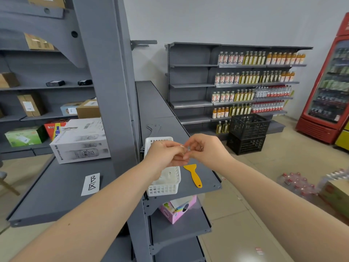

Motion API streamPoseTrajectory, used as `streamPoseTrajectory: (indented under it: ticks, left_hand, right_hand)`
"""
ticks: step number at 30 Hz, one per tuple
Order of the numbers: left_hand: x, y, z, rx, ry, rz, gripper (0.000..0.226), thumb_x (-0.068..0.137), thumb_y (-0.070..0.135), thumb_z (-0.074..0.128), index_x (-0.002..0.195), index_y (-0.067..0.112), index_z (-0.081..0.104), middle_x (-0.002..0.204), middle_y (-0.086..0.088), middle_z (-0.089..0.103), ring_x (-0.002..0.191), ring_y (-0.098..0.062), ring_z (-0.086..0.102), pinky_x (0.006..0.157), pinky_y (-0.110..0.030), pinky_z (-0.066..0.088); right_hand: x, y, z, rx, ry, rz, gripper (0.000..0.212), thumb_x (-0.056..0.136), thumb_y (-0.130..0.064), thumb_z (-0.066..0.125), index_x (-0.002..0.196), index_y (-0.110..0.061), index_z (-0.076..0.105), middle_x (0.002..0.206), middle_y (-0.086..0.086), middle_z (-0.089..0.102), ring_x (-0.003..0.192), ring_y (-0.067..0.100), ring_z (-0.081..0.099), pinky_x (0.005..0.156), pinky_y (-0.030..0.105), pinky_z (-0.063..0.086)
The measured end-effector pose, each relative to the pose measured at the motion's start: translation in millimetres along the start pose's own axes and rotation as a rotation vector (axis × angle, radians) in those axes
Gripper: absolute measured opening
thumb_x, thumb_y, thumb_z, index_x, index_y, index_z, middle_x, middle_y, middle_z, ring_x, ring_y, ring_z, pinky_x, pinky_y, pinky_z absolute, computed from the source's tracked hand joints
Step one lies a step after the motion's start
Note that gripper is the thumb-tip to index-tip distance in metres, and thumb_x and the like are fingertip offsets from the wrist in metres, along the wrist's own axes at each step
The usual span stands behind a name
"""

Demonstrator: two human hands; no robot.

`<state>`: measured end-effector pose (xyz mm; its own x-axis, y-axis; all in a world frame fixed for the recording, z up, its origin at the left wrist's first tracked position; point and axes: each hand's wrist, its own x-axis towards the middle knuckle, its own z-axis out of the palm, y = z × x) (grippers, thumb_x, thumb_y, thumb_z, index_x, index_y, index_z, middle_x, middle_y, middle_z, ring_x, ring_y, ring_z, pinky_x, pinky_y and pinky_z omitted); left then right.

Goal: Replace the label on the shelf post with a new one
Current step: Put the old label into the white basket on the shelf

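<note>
two hands meet in front of us over the white basket (163, 188), and between their fingertips sits something small and pale that we take for a scrap of label, though it is too small to be sure. our left hand (166, 153) curls its grip nearly closed, thumb and forefinger pinched toward the right hand. our right hand (204, 148) does the same from the other side, fingers bent in tight, tips touching the left hand's tips. we cannot tell which grip actually has hold of the scrap.

the white label (91, 184) with dark hand-drawn characters lies flat on the grey shelf (56, 195) to our left, just beside the shelf post (111, 82), well apart from both hands. the post rises grey and tall between that shelf and the narrower one on the right.

on the right shelf, the basket stands partly under our left wrist, with something white inside it. a yellow scraper (193, 174) lies flat just beside the basket, handle toward us. one shelf down rests a pink box (176, 209).

further left sits a white carton (81, 140) printed with bottles. across the aisle stand two stacked black crates (247, 134), shelves of bottled drinks (260, 58), and a red cooler (328, 87).
</note>
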<state>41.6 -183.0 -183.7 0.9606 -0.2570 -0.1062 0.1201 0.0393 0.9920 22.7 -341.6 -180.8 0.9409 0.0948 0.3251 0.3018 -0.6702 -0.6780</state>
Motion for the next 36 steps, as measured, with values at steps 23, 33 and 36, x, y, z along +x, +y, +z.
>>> streamPoseTrajectory:
  ticks: [23,33,36]
  left_hand:
    - [17.0,-29.6,-22.3,-0.050,0.113,-0.113,0.051,0.076,-0.001,0.078,0.114,0.005,0.045,0.084,-0.019,0.069,0.063,-0.023,0.072,0.062,-0.029,0.062]
    - [7.3,-31.4,-38.2,-0.165,0.057,-0.224,0.036,0.089,-0.010,0.054,0.122,0.005,0.053,0.111,-0.027,0.068,0.092,-0.035,0.071,0.077,-0.039,0.060]
    - [0.3,-36.5,-41.3,-0.087,0.009,-0.273,0.029,0.090,-0.006,0.054,0.117,0.005,0.057,0.109,-0.026,0.069,0.094,-0.034,0.070,0.083,-0.042,0.059]
  right_hand:
    - [22.9,26.5,22.8,0.346,-0.306,0.082,0.018,0.078,0.000,0.073,0.095,-0.005,0.069,0.094,0.015,0.074,0.081,0.022,0.072,0.072,0.026,0.059]
    - [65.5,43.1,55.4,0.132,0.051,0.108,0.016,0.081,-0.001,0.066,0.074,-0.015,0.063,0.069,0.000,0.062,0.060,0.005,0.052,0.056,0.010,0.039]
    - [74.9,41.8,73.3,0.096,0.042,0.084,0.010,0.080,-0.010,0.072,0.076,-0.018,0.068,0.071,-0.009,0.055,0.064,0.006,0.048,0.059,0.022,0.036]
